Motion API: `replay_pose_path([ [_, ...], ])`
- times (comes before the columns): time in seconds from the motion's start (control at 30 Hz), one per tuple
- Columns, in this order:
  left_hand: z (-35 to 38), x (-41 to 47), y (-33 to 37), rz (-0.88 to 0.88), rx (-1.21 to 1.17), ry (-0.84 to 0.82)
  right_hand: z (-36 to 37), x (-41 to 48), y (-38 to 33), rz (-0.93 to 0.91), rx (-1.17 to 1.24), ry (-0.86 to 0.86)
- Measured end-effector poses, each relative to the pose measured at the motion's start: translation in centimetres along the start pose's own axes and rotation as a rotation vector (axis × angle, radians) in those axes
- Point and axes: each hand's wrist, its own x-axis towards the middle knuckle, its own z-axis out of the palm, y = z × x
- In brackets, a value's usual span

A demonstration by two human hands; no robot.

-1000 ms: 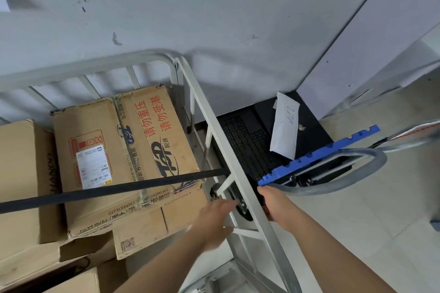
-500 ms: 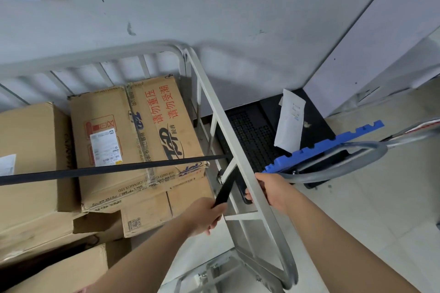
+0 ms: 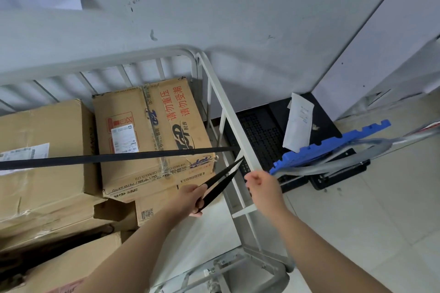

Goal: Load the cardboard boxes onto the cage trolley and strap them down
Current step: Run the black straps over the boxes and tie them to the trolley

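Several cardboard boxes sit inside the grey metal cage trolley (image 3: 228, 112). The top box with red print (image 3: 152, 131) stands in the far right corner, and a plain box (image 3: 42, 150) lies to its left. A black strap (image 3: 95, 158) runs taut across both boxes to the trolley's right side rail. My left hand (image 3: 190, 200) grips the strap's loose end, which slants up to the rail. My right hand (image 3: 262, 183) is loosely curled just right of the rail and holds nothing that I can see.
A black perforated platform (image 3: 262, 135) with a white paper (image 3: 298, 123) on it lies beyond the rail by the wall. A blue plastic piece (image 3: 328, 145) and a grey hand-cart handle (image 3: 371, 147) lie to the right. Tiled floor (image 3: 381, 233) spreads at the lower right.
My left hand has pulled the strap's loose end down and toward me from the rail. My right hand has come off the rail and sits just beside it.
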Motion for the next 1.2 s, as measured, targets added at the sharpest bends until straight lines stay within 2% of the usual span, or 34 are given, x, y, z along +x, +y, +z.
replay_pose_path([
  [0.1,-1.2,0.2,-0.2,0.031,0.076,0.036,4.1,-0.6,1.5,0.241,0.185,-0.124],
  [0.2,-2.1,1.1,-0.4,0.050,0.162,0.048,7.3,0.6,3.1,0.568,0.525,-0.096],
  [0.27,-2.2,1.8,-0.4,0.067,0.186,0.025,8.8,2.1,3.7,0.678,0.634,-0.051],
  [0.43,-2.4,3.7,-1.9,0.071,0.082,-0.065,12.1,6.2,5.3,0.796,0.732,0.017],
  [0.53,-3.0,4.6,-3.2,0.062,0.119,-0.092,13.1,7.6,5.9,0.840,0.895,-0.013],
  [0.7,-3.4,4.8,-3.4,0.114,0.164,-0.183,15.2,9.2,8.0,0.902,0.927,0.004],
  [0.8,-4.2,4.7,-4.2,0.143,0.171,-0.204,16.5,10.8,9.8,0.973,0.942,0.106],
  [0.9,-5.4,5.2,-5.3,0.152,0.133,-0.204,18.1,12.2,11.8,1.038,1.077,0.263],
  [1.2,-10.1,10.5,-6.6,0.310,0.217,-0.175,23.0,17.2,15.9,0.977,1.387,0.354],
])
